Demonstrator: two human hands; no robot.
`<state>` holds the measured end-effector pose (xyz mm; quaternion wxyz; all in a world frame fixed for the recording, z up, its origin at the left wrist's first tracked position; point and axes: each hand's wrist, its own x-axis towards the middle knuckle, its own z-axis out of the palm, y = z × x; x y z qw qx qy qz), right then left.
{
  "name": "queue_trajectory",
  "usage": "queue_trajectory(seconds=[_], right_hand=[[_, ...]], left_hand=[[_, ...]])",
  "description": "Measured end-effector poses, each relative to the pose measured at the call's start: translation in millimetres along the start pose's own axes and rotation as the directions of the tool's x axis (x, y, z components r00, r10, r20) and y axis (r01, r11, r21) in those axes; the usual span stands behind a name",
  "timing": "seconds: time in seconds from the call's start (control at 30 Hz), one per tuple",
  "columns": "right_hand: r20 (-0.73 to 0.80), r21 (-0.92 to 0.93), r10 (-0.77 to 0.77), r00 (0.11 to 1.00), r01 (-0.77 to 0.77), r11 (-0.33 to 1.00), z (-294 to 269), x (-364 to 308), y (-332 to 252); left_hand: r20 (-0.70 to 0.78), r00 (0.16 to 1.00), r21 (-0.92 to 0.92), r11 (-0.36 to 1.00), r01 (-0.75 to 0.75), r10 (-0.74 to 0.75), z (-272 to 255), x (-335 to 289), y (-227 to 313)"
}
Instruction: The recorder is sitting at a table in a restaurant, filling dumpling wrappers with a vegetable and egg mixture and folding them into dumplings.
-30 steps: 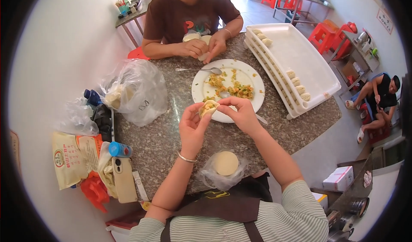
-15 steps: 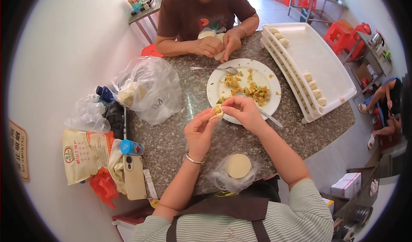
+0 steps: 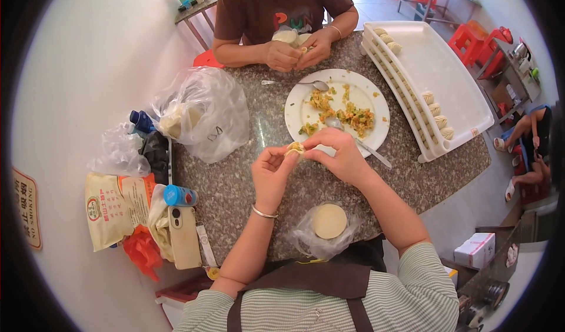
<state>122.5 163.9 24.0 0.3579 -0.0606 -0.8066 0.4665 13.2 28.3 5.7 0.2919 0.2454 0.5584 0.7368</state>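
Between my fingertips is a partly folded dumpling (image 3: 296, 148), its yellowish filling showing at the top. My left hand (image 3: 273, 168) pinches it from the left, and my right hand (image 3: 333, 154) pinches its right edge. Just beyond my hands lies a white plate (image 3: 298, 93) with crumbly orange, yellow and green filling (image 3: 358, 120). One spoon (image 3: 333, 123) rests in the filling, its handle over the near right rim; another spoon (image 3: 319, 85) lies across the far left rim. Close to my body, a stack of round dough wrappers (image 3: 329, 221) sits on a clear plastic bag (image 3: 300, 233).
Stacked white trays (image 3: 450, 85) with rows of pleated dumplings (image 3: 436, 115) stand at the right. Across the table a person's hands (image 3: 299, 54) work on dough. At the left are a plastic bag (image 3: 215, 120) with dough, a blue-lidded container (image 3: 180, 195) and a phone (image 3: 186, 238).
The view has shifted slightly, so the far tabletop sits higher in the picture. My fingers have moved a little along the dumpling's edge; both hands still pinch it. The co-worker's hands have drawn closer together.
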Motion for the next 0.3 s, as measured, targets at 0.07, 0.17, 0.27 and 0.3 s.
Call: queue_trajectory(seconds=[0.07,0.17,0.27,0.3], right_hand=[[-0.017,0.004,0.064,0.998,-0.064,0.998,1,-2,3],[0.025,0.071,0.224,0.974,-0.225,0.972,-5,-2,5],[0.101,0.126,0.282,0.954,-0.293,0.948,-9,-1,2],[0.112,0.124,0.246,0.963,-0.26,0.958,-9,0,-1]], left_hand=[[0.04,0.998,0.006,0.999,-0.038,0.038,-1,0,-1],[0.081,0.996,-0.015,0.999,-0.035,0.036,3,-2,5],[0.17,0.983,-0.011,0.998,-0.069,0.07,-3,-2,-1],[0.174,0.983,0.006,0.998,-0.066,0.064,-5,-2,-3]])
